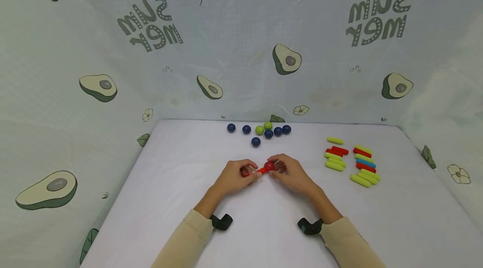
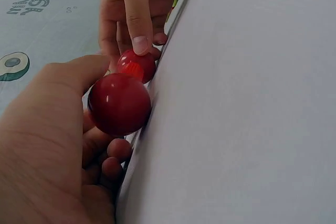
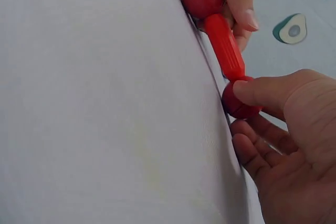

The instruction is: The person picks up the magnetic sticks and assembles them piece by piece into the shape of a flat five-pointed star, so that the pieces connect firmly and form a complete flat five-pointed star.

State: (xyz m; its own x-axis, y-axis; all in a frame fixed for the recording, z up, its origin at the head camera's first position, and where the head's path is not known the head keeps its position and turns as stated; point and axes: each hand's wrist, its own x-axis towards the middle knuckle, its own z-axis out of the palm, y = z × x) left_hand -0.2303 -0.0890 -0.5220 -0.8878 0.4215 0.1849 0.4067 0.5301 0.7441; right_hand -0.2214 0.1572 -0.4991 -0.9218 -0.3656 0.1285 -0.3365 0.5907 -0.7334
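Observation:
A red rod (image 3: 224, 45) spans two shiny red balls, one at each end. My left hand (image 1: 235, 176) holds the rod, its thumb and fingers around the part beside the left red ball (image 2: 119, 104). My right hand (image 1: 292, 174) pinches the other red ball (image 3: 242, 98) between thumb and fingers, right where the rod meets it. Both hands face each other close over the white table (image 1: 264, 226). From the head view, the left hand's fingers partly cover the left ball.
Several dark blue balls (image 1: 255, 141) and two green balls (image 1: 259, 130) lie at the table's back edge. To the right, rods lie in two loose columns: yellow-green rods (image 1: 334, 166), red rods (image 1: 365, 167) and a blue rod (image 1: 366, 162). A patterned cloth (image 1: 241, 29) hangs behind.

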